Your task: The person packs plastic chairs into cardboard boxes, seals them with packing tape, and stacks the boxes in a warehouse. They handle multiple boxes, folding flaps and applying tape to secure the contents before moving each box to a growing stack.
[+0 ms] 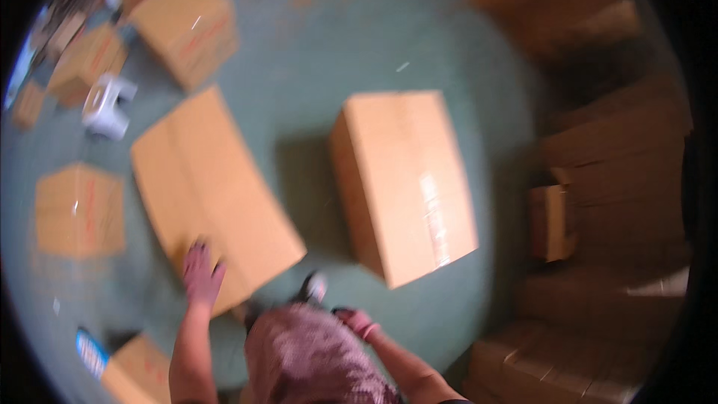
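Note:
My left hand (pixel 200 275), in a pinkish glove with darker fingertips, lies on a large flat-topped brown cardboard box (pixel 202 179). Its thumb stands apart from the fingers. My right hand (pixel 357 322), gloved too, hangs low beside my body, away from the boxes. Something dark shows at its fingers; blur hides whether that is the glove's tips or a held thing. Across a gap to the right stands a tall closed cardboard box (pixel 404 179), with shiny clear tape along its top seam.
Smaller cartons (pixel 81 209) and a white plastic stool (pixel 109 106) stand at the left. Another carton (pixel 187 30) is at the far left. Stacked brown cardboard (pixel 613 187) lines the right side. The floor (pixel 299 67) is green. One shoe (pixel 315 286) shows between the two large boxes.

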A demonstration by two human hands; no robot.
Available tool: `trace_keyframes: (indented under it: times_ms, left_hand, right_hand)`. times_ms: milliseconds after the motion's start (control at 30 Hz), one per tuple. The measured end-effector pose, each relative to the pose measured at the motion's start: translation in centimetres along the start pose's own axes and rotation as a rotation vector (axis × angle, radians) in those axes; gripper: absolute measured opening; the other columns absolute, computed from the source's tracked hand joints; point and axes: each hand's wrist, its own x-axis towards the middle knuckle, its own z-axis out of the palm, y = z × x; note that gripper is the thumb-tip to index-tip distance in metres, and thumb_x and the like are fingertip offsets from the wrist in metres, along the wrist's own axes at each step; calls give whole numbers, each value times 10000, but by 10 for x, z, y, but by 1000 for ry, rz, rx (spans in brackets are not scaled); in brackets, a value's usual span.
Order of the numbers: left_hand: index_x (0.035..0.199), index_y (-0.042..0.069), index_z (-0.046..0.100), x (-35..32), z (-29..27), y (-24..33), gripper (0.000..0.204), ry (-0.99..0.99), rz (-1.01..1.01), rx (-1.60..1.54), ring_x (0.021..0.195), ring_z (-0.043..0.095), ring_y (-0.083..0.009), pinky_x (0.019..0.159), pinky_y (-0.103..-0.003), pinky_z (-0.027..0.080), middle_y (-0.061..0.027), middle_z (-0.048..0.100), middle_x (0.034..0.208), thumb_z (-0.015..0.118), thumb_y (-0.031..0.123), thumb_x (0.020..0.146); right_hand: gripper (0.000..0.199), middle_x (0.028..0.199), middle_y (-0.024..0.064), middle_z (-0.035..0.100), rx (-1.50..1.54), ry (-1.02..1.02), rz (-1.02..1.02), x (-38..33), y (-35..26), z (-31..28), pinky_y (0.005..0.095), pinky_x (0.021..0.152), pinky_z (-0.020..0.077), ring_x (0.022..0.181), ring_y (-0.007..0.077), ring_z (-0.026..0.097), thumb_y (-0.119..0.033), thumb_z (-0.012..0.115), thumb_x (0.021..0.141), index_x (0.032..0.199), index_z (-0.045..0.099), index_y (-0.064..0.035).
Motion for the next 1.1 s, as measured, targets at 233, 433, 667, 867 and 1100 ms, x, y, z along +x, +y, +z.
trace_keyframes:
  times_ms: [233,433,667,867,1100]
  left_hand:
    - [1323,36,334,58,134,-3,694,-6,148,19,1309,219,-296,1083,-446,103,-159,272,1401,506,448,791]
    - [1285,47,394,70,168,13,721,-64,167,54,1286,227,-348,1059,-510,91,-188,312,1357,552,484,734]
    - [1286,46,396,67,178,7,739,-109,164,50,1310,167,-366,1062,-520,46,-212,256,1388,543,511,730]
    - [1285,48,394,67,182,5,757,-117,180,26,1305,171,-388,1057,-533,46,-236,253,1381,567,510,711]
    - [1283,44,403,67,185,1,778,-75,175,-7,1251,260,-412,1053,-544,59,-251,325,1329,590,514,692]
  right_hand:
    - [273,956,88,640,472,49,373,-29,14,67,278,800,473,853,164,596,-131,594,818,1029,604,41]
    - [251,944,88,642,524,-292,254,-8,-34,109,259,784,464,864,141,587,-89,564,832,1047,593,38]
    - [281,930,106,643,434,-572,-36,63,-157,128,278,771,465,839,158,587,-111,570,806,1059,586,12]
    - [297,904,142,647,-117,-432,15,152,-135,137,303,763,475,828,248,618,-115,579,670,946,658,-39]
    - [314,994,113,631,-415,-530,-381,162,-104,129,368,838,449,939,279,585,-256,549,721,1000,650,-151]
